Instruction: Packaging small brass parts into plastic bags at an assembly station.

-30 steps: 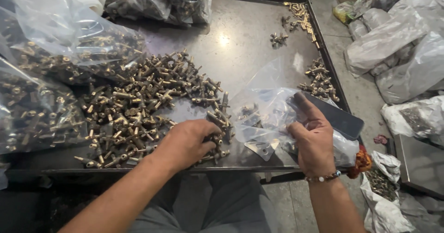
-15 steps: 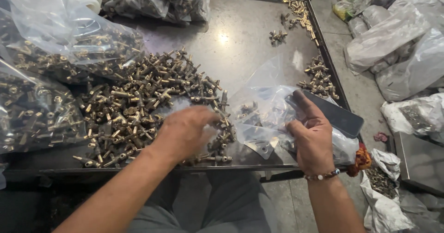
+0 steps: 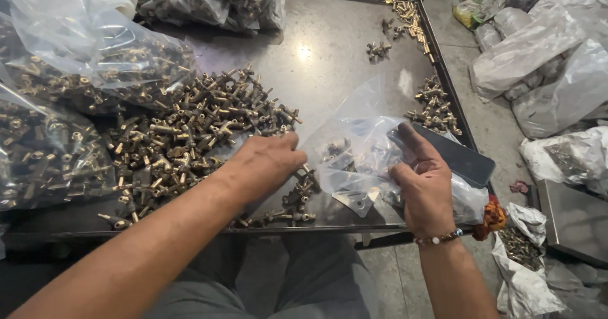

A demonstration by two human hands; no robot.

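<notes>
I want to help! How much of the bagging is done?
A few fittings already lie in the clear bag that the right hand holds open. The left hand rests on the loose pile, gathering more. Most of that pile remains on the tray. Filled bags sit behind it.

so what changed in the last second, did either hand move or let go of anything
The left hand slid up from the near edge of the brass fittings pile onto its right side, next to the clear bag; its fingers are hidden, so any grasp is unclear. The right hand kept holding the bag's mouth open, with the dark phone behind it. Pile, tray and filled bags stayed put.
</notes>
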